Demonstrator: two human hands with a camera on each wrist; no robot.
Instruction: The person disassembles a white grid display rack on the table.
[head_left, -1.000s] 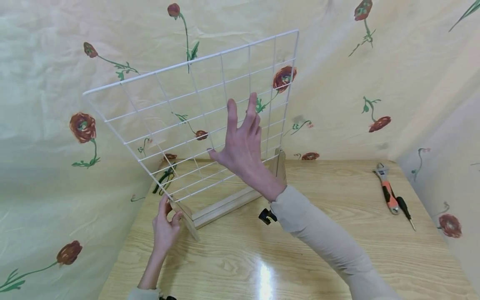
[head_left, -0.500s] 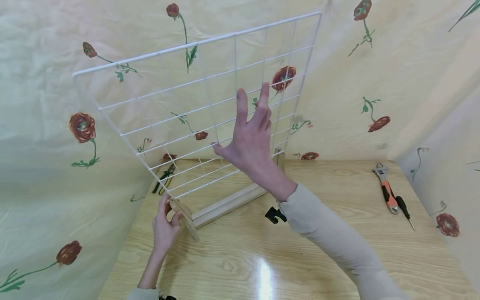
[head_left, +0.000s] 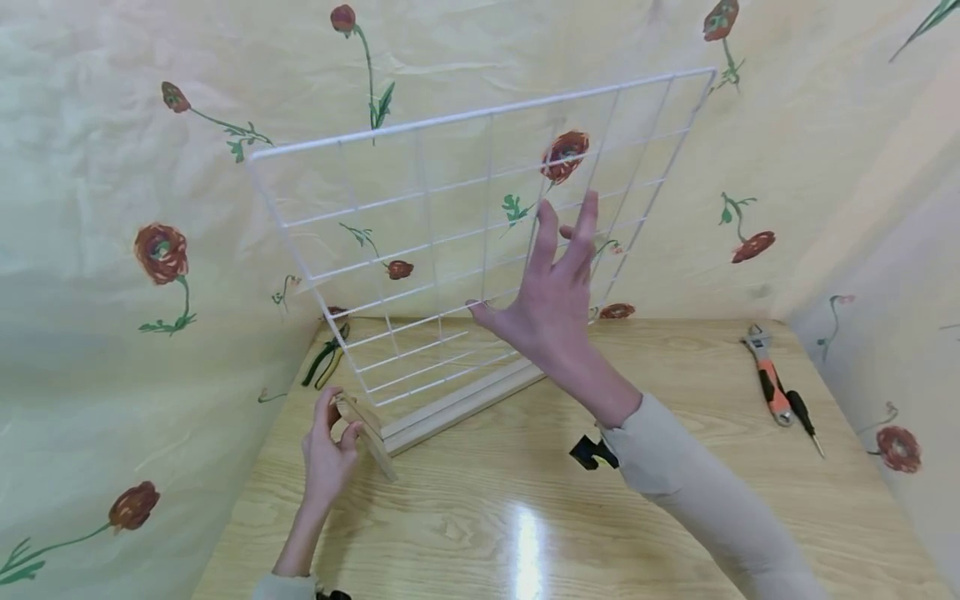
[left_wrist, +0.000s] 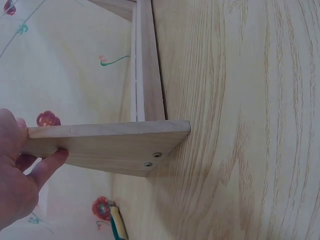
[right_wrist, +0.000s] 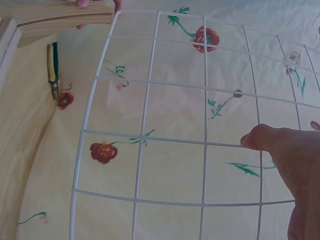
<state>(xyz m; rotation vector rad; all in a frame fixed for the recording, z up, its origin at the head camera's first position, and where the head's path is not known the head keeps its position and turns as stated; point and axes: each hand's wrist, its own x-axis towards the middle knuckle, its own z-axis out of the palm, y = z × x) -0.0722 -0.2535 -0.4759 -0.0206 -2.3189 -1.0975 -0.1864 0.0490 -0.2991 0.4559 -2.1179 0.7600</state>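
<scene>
My right hand holds a white wire grid panel, fingers spread over the wires. In the right wrist view the thumb lies at a wire crossing. The panel is tilted above a low wooden stand, its lower left corner close to the stand's left end. My left hand pinches the upper end of the stand's left side board. Two screw heads show low on that board in the left wrist view. The stand's right end is hidden behind my right hand and forearm.
Pliers lie at the table's back left, behind the stand. An adjustable wrench and a screwdriver lie on the right of the wooden table. A flower-patterned cloth hangs close behind and at both sides.
The panel has shifted right with my right hand, and its lower left corner has come away from the left side board. My left hand stays on the stand.
</scene>
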